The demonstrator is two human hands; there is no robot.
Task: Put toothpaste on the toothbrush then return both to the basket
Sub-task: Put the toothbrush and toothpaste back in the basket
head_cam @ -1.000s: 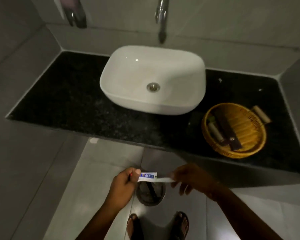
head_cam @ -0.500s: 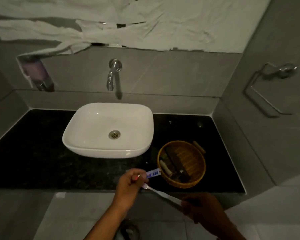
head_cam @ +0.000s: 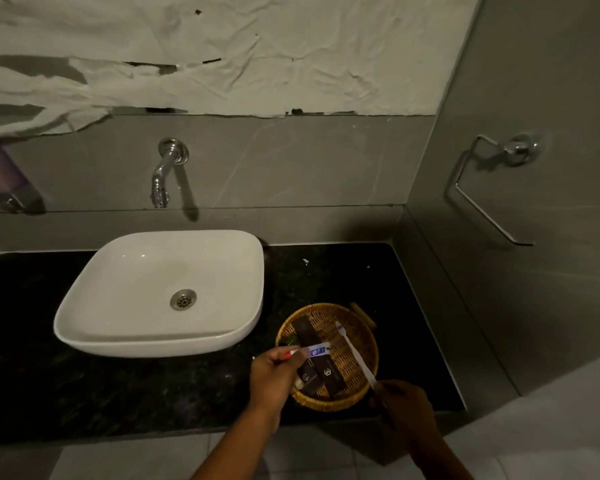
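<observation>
A round wicker basket (head_cam: 368,341) sits on the black counter, right of the sink. My left hand (head_cam: 274,377) grips a small white and blue toothpaste tube (head_cam: 315,350) by its red end, and the tube reaches over the basket's left side. My right hand (head_cam: 402,407) pinches the handle end of a white toothbrush (head_cam: 355,355). The brush lies slanted over the basket with its head toward the far side. Dark brown packets (head_cam: 321,370) lie inside the basket.
A white basin (head_cam: 118,306) stands on the black counter (head_cam: 118,393), under a wall tap (head_cam: 163,174). A side wall with a towel ring (head_cam: 492,188) closes the right. A small roll (head_cam: 362,315) rests at the basket's far rim.
Both hands have moved up and forward from below the counter edge to the basket. The toothbrush now lies over the basket, and the tube tip is above its left rim.
</observation>
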